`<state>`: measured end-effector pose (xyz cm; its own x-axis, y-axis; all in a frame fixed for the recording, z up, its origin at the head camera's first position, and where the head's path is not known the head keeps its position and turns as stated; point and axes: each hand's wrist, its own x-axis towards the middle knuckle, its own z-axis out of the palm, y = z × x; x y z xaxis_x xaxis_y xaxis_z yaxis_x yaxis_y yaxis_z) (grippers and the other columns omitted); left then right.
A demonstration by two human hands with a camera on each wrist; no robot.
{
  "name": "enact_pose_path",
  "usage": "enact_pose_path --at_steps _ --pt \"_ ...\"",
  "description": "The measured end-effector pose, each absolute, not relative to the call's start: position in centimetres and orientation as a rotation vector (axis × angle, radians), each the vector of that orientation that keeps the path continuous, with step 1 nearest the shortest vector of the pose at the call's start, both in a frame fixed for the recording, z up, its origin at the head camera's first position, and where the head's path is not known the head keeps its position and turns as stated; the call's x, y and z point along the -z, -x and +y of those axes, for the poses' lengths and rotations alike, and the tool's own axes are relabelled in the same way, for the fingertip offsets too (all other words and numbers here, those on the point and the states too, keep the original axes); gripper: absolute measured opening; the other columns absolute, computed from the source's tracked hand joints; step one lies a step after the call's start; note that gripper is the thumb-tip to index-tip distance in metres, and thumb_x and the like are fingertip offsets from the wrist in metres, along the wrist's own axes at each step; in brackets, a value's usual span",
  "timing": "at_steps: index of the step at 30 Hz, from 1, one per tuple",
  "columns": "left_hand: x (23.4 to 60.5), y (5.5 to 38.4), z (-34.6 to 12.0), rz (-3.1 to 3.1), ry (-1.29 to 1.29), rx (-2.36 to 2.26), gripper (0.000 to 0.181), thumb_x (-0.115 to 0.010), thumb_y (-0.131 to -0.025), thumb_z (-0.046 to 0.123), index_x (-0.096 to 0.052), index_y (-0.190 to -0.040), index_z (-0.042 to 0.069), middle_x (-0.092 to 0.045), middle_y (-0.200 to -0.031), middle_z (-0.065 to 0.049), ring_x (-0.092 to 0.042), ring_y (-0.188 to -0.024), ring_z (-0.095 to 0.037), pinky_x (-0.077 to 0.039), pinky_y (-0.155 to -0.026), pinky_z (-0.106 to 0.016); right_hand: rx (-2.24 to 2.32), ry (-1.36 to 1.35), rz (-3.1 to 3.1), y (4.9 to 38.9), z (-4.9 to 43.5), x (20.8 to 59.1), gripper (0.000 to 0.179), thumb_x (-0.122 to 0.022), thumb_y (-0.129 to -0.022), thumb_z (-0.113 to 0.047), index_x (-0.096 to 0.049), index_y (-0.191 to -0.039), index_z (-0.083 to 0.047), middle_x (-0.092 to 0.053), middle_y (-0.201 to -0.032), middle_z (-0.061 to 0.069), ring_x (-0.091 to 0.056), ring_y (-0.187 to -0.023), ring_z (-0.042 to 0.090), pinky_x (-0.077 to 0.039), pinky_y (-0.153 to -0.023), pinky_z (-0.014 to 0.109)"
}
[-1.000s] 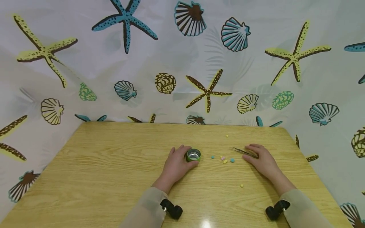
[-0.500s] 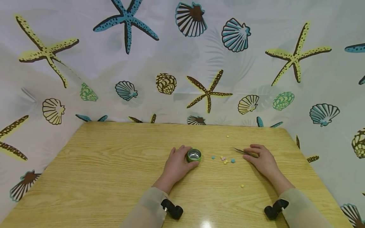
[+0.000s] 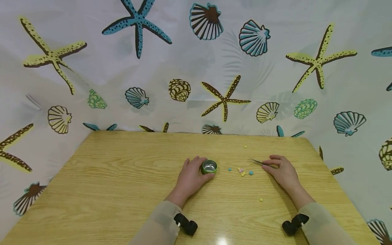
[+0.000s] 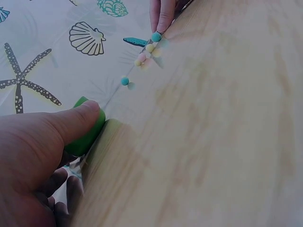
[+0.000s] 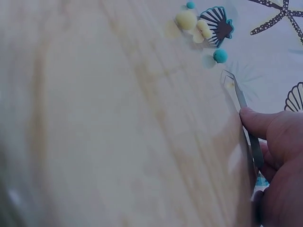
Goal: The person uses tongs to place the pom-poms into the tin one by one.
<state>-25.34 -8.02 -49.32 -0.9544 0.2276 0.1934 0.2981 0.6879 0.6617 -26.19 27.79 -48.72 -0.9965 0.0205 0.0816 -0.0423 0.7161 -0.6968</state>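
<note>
My left hand (image 3: 192, 175) grips a small round green tin (image 3: 209, 167) from its left side, thumb at the front. The tin stands upright on the table, its silvery inside showing. In the left wrist view the thumb presses the green wall (image 4: 90, 135). Between thumb and fingers, my right hand (image 3: 282, 170) pinches a pair of tweezers (image 5: 244, 101) with bent tips, pointing left. Small beads lie between the hands: a larger blue bead (image 3: 251, 173) nearest the tweezers, several yellow and pink ones (image 3: 240, 170), and a smaller blue bead (image 3: 229, 169) nearest the tin.
One yellow bead (image 3: 245, 146) lies apart toward the back of the wooden table (image 3: 122, 177), another yellow bead (image 3: 261, 200) nearer the front. A white cloth (image 3: 171, 61) printed with starfish and shells hangs behind the table and along its sides.
The whole head view has shifted slightly to the right. Both hands keep their hold on the tin and the tweezers, with hardly any movement.
</note>
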Motion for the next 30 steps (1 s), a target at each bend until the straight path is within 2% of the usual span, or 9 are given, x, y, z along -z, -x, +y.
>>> enact_pose_path --at_steps 8,14,23,30 --pt "49.3 25.2 -8.0 -2.801 0.445 1.109 0.062 -0.089 -0.098 0.031 -0.066 -0.148 0.002 -0.066 -0.150 -0.019 -0.046 -0.156 -0.041 -0.017 -0.136 -0.057 -1.198 0.001 -2.784 25.6 28.1 48.7 0.032 -0.075 -0.109 -0.022 -0.079 -0.131 0.001 -0.059 -0.153 0.026 -0.049 -0.146 0.050 -0.043 -0.119 0.066" --pt "49.4 25.4 -8.1 -2.802 0.445 1.100 0.062 -0.089 -0.098 0.031 -0.066 -0.148 0.003 -0.066 -0.150 -0.018 -0.045 -0.156 -0.041 -0.017 -0.136 -0.056 -1.299 0.049 -2.744 25.0 28.5 48.6 0.036 -0.072 -0.111 -0.026 -0.076 -0.138 -0.003 -0.068 -0.145 0.024 -0.059 -0.139 0.045 -0.050 -0.115 0.060" --pt "49.4 25.5 -8.1 -2.808 0.443 1.092 0.063 -0.089 -0.097 0.033 -0.066 -0.148 0.004 -0.066 -0.150 -0.017 -0.045 -0.156 -0.040 -0.017 -0.137 -0.055 -1.387 0.029 -2.708 24.0 29.0 48.2 0.041 -0.071 -0.111 -0.034 -0.074 -0.142 -0.006 -0.069 -0.145 0.021 -0.059 -0.140 0.040 -0.049 -0.117 0.056" --pt "49.5 25.5 -8.0 -2.806 0.453 1.089 0.063 -0.089 -0.098 0.034 -0.066 -0.148 0.004 -0.066 -0.151 -0.017 -0.046 -0.156 -0.040 -0.017 -0.137 -0.055 -1.405 0.006 -2.725 23.4 29.1 48.1 0.041 -0.072 -0.111 -0.033 -0.074 -0.141 -0.006 -0.068 -0.146 0.021 -0.059 -0.140 0.040 -0.050 -0.116 0.056"
